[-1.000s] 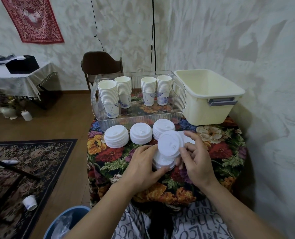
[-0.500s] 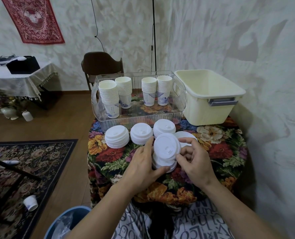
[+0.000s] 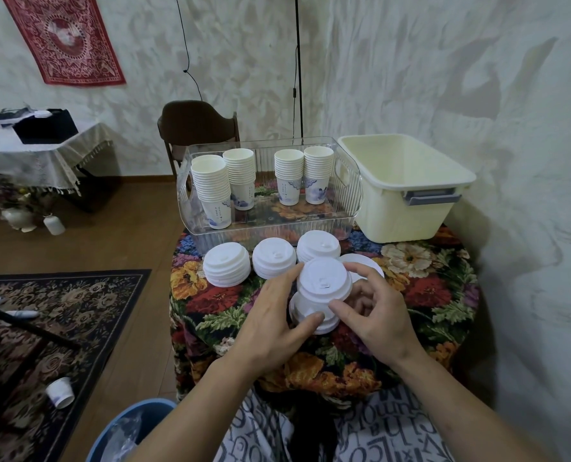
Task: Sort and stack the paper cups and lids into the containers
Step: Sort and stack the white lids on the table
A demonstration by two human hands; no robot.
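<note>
A stack of white lids (image 3: 322, 288) stands on the floral table between my hands. My left hand (image 3: 274, 328) grips its left side and base. My right hand (image 3: 374, 315) pinches the top lid with thumb and fingers. Behind it stand three more lid stacks (image 3: 226, 265), (image 3: 273, 257), (image 3: 318, 243), and a loose lid (image 3: 367, 263) lies partly hidden by my right fingers. The clear bin (image 3: 350, 208) holds several stacks of paper cups (image 3: 212, 191). The cream tub (image 3: 407, 208) at the right shows nothing inside.
The round table (image 3: 420, 295) stands close to the wall at the right. A brown chair (image 3: 197, 128) is behind the clear bin. On the floor lie a paper cup (image 3: 60, 391) on the rug and a blue bucket (image 3: 124, 428) near my knees.
My right hand has brought the tilted top lid down flat onto the stack. My left hand has shifted slightly along the stack's side.
</note>
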